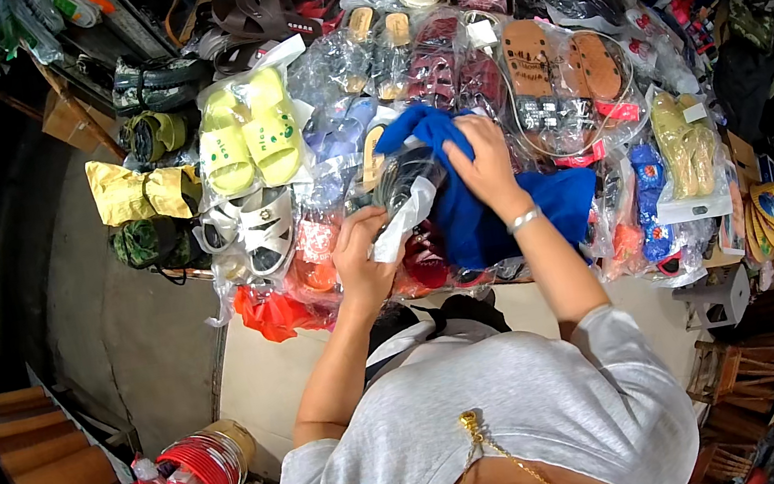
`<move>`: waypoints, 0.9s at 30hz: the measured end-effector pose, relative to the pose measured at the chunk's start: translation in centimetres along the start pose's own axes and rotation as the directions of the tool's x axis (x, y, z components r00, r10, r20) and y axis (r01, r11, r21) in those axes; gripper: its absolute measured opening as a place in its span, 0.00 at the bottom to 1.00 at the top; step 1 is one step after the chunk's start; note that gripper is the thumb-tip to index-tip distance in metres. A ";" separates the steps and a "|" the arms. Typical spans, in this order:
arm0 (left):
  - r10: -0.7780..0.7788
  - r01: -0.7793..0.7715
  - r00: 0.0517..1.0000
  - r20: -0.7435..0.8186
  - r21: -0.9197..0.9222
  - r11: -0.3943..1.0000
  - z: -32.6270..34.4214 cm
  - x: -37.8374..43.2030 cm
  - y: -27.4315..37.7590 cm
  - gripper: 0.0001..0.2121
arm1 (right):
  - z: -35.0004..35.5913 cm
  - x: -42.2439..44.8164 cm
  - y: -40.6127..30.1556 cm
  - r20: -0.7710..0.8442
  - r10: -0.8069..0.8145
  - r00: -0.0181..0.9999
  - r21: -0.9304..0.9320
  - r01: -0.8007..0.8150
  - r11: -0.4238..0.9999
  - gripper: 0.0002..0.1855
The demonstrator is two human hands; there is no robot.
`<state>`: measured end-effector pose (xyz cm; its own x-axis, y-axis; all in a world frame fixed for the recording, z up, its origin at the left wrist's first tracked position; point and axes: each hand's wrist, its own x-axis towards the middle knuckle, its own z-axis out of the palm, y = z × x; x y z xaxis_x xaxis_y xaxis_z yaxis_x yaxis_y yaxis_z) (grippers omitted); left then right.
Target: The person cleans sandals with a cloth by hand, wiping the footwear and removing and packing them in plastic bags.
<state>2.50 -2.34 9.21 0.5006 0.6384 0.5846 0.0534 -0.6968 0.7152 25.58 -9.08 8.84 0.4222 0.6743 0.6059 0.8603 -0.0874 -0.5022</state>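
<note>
My right hand [484, 158] grips a blue cloth [483, 227], which drapes down toward the front edge of the piled footwear. A bunched end of the cloth reaches over a dark shoe in clear plastic [407, 178]. My left hand [364, 249] holds the white edge of that plastic bag [410, 219], fingers curled at its near side. Dark red shoes [425, 257] lie just under the bag, partly covered by the cloth. A wooden-toned insole [372, 157] shows behind my left hand.
Bagged yellow-green slides [251, 138], black-and-white sandals [269, 230] and brown-soled slippers [533, 59] surround my hands. Rolled camouflage shoes [148, 242] line the left edge. A grey stool [718, 296] stands at the right, and a red coiled item [201, 461] sits at lower left.
</note>
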 end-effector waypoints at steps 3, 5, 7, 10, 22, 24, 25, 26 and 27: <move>0.031 -0.030 0.996 0.085 -0.014 0.999 -0.1 -0.6 -0.8 0.18 | 0.9 -0.4 -0.4 0.009 0.001 1.000 0.063 -0.002 0.998 0.14; -0.041 0.043 0.999 0.031 -0.069 0.997 0.3 -1.0 -1.3 0.19 | 0.2 -0.9 -4.7 0.044 -0.135 0.990 0.258 0.120 0.959 0.12; -0.079 0.080 0.997 0.024 -0.017 0.997 0.0 -0.6 -0.9 0.21 | -0.6 -1.5 -8.4 0.108 -0.337 0.935 0.333 0.286 0.899 0.12; -0.136 0.131 0.984 0.113 0.052 0.990 0.1 -1.6 -3.0 0.18 | 0.7 -1.5 -6.9 0.097 -0.422 0.901 0.276 0.383 0.881 0.15; -0.378 0.260 0.915 -0.139 -0.510 0.820 -2.4 1.0 2.7 0.15 | -13.1 2.1 2.8 -0.307 0.791 0.529 0.803 -0.301 0.513 0.24; -0.686 0.352 0.727 0.005 -0.861 0.367 -1.9 0.7 3.2 0.18 | -16.7 3.7 -0.9 -0.388 0.698 0.602 0.802 -0.152 0.577 0.22; -0.723 0.341 0.691 0.023 -0.891 0.298 -1.1 0.5 2.9 0.20 | -17.8 3.6 -1.2 -0.441 0.689 0.575 0.801 -0.095 0.591 0.20; -0.725 0.340 0.689 0.020 -0.892 0.299 -0.3 -0.3 2.5 0.20 | -18.7 3.5 -1.5 -0.487 0.682 0.546 0.798 -0.040 0.602 0.19; -0.741 0.377 0.662 0.110 -0.904 0.203 0.5 -1.1 2.0 0.19 | -19.0 3.7 -3.3 -0.541 0.624 0.564 0.762 0.015 0.648 0.18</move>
<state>2.46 -4.57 9.78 0.3876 0.9031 -0.1849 -0.5811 0.3951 0.7116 29.72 -20.23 24.46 0.9294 -0.0712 0.3622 0.3457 0.5121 -0.7863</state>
